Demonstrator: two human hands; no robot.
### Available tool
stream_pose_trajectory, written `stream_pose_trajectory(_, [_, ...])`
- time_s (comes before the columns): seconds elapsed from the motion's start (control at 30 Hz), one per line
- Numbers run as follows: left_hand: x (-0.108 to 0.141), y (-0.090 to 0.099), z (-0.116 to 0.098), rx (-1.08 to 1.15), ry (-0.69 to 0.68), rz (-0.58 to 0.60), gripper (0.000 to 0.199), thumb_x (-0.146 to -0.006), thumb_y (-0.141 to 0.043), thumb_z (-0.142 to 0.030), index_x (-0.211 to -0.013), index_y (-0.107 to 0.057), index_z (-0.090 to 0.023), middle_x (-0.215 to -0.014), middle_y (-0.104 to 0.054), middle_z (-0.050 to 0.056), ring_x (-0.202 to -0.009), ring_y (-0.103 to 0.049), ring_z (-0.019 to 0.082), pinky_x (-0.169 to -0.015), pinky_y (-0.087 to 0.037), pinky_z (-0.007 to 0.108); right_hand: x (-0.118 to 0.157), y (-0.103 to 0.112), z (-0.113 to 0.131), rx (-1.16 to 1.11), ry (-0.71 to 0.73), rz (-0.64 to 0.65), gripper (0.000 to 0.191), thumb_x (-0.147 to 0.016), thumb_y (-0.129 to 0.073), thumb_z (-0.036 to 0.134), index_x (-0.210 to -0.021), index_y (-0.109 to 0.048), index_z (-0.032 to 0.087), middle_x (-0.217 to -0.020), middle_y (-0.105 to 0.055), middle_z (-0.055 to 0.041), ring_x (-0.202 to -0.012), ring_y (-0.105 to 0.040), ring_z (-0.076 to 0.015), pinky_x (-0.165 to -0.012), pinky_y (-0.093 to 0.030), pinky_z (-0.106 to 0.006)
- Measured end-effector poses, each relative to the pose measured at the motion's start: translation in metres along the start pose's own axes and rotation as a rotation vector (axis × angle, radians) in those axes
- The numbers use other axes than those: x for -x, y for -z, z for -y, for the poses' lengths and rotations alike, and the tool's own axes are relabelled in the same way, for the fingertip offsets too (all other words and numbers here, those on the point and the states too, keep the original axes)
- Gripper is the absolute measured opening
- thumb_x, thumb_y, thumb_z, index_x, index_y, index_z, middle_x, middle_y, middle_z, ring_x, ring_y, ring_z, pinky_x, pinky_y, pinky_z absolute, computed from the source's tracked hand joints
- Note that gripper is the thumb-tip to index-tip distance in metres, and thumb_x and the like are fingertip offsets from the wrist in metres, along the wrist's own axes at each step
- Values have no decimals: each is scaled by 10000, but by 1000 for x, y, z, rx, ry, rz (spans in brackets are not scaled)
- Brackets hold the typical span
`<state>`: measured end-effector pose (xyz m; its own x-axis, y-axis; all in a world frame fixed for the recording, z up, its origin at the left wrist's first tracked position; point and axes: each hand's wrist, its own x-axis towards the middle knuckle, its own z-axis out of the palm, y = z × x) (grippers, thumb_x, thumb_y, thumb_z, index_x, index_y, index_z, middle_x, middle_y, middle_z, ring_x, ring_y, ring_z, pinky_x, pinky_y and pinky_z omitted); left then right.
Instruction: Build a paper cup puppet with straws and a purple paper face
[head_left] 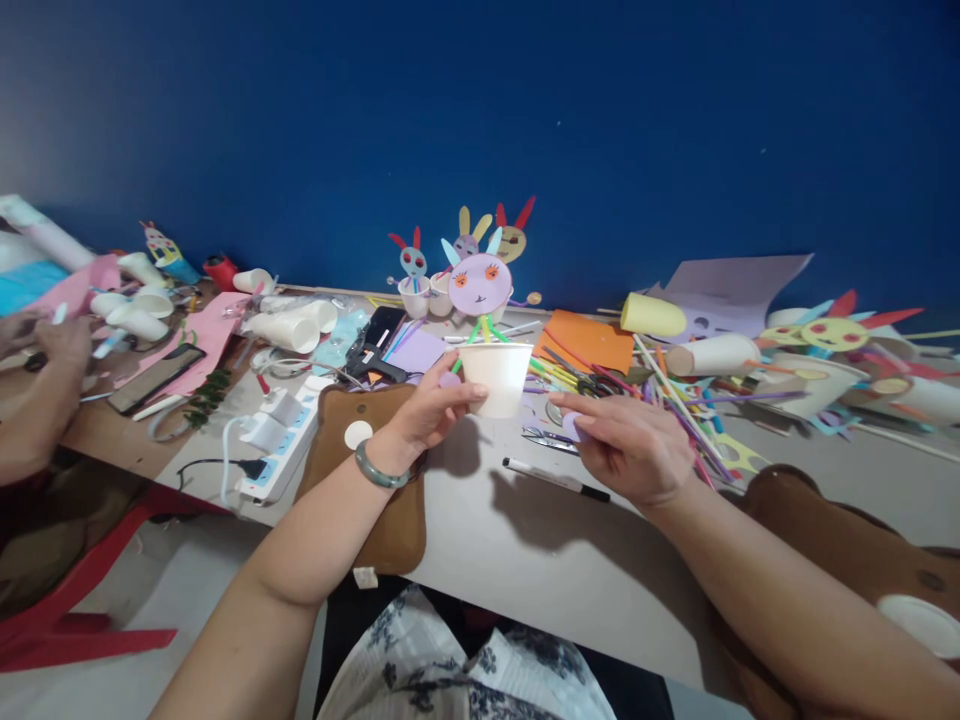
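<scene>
Right, at the far left of the frame another person's hands (67,345) are busy over pink sheet, but what they grip is too blurred to call. Moving in, a white power strip (289,450) lies at lower left of centre, beside a brown pouch (405,520) whose small white tag (365,577) has no writing I can make out. Just above sits a black glue gun (375,365).

Now the centre: the left hand (427,410) has the white paper cup (499,380) pinched upright between thumb and fingers, and a purple rabbit face (480,285) rises over its rim on green stems (487,328). Behind, smaller rabbit cups (414,295) line the wall.

Just right of centre, the right hand (637,440) holds a small purple piece (573,427) in its fingertips, apart from the cup. My read: a fitting stage, with the cup steadied and the piece held ready; joining them would call for a motionless cup and the piece turned squarely to its spot. Below lies a capped marker (555,480), any print on it too small to read.

Out at the far right, a yellow-faced figure (834,335) stands among cups and sticks. No brand, label or lettering is legible anywhere.
</scene>
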<state>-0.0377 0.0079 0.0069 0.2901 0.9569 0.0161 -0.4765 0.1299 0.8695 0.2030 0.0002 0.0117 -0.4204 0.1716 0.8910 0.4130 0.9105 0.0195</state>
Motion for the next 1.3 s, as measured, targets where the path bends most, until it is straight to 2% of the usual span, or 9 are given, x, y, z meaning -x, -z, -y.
stream_pose_trajectory(0.17, [1, -1, -1, 2, 8, -8, 861, -602, -907, -296, -1378, -540, -219, -886, -688, 22, -727, -622, 143, -709, -484, 287, 2, 4, -2, 75, 83, -14, 230, -824, -724, 117, -941, -640, 296, -1057, -813, -56, -730, -784, -188, -591, -604, -299])
stream_pose_trajectory(0.33, [1, -2, -2, -5, 7, -6, 850, -600, -908, -299, -1365, -548, -211, -886, -682, 22, -733, -618, 144, -726, -483, 294, 9, 9, -2, 102, -60, 138, 132, -846, -718, 177, -837, -678, 303, -1014, -819, -33, -730, -774, -191, -608, -607, -329])
stream_pose_trajectory(0.53, [2, -2, -2, -19, 4, 7, 802, -619, -900, -318, -1339, -564, -213, -894, -686, 19, -732, -626, 145, -726, -483, 294, 5, 6, -1, 28, 24, 19, 210, -819, -727, 128, -909, -667, 308, -1071, -806, -41, -745, -789, -195, -616, -617, -312])
stream_pose_trajectory(0.63, [2, -2, -1, -4, -6, 21, 772, -630, -897, -298, -1326, -575, -210, -894, -698, 26, -752, -641, 156, -740, -491, 300, 1, 0, 3, -27, -23, -24, 286, -795, -738, 74, -955, -672, 301, -1059, -810, -50, -775, -796, -203, -622, -621, -301])
stream_pose_trajectory(0.7, [1, -1, -1, -1, -16, 27, 764, -638, -895, -288, -1327, -576, -206, -899, -706, 32, -765, -650, 164, -744, -490, 304, -1, -5, 9, -109, -194, -54, 282, -804, -739, 68, -962, -680, 293, -1017, -819, -45, -790, -798, -210, -642, -628, -309])
stream_pose_trajectory(0.83, [1, -1, 0, -12, -14, 15, 783, -630, -900, -297, -1335, -571, -204, -958, -726, 54, -821, -676, 195, -771, -495, 326, -12, -11, 19, -471, -832, -167, 85, -854, -769, 236, -860, -685, 248, -865, -818, -31, -593, -745, -172, -562, -602, -299])
stream_pose_trajectory(0.93, [0, -1, 0, 2, -7, 0, 773, -618, -901, -279, -1316, -577, -207, -977, -724, 49, -842, -673, 194, -786, -497, 327, -23, -11, 19, -749, -1200, -197, 283, -739, -879, 366, -752, -638, 216, -754, -792, -25, -429, -628, -118, -458, -527, -255])
stream_pose_trajectory(1.1, [-2, 4, 4, -10, 0, -3, 672, -616, -901, -288, -1212, -606, -191, -931, -695, 33, -790, -637, 167, -728, -470, 298, -31, -8, 12, -914, -1442, -154, 417, -599, -953, 420, -705, -621, 191, -662, -754, -24, -396, -560, -81, -403, -434, -204])
stream_pose_trajectory(1.3, [-2, 5, 5, -36, 4, -32, 617, -617, -897, -301, -1157, -617, -195, -915, -682, 21, -794, -629, 163, -741, -471, 301, -29, -9, 9, -974, -1517, -125, 396, -630, -930, 452, -725, -656, 182, -698, -763, -28, -395, -536, -66, -392, -403, -200])
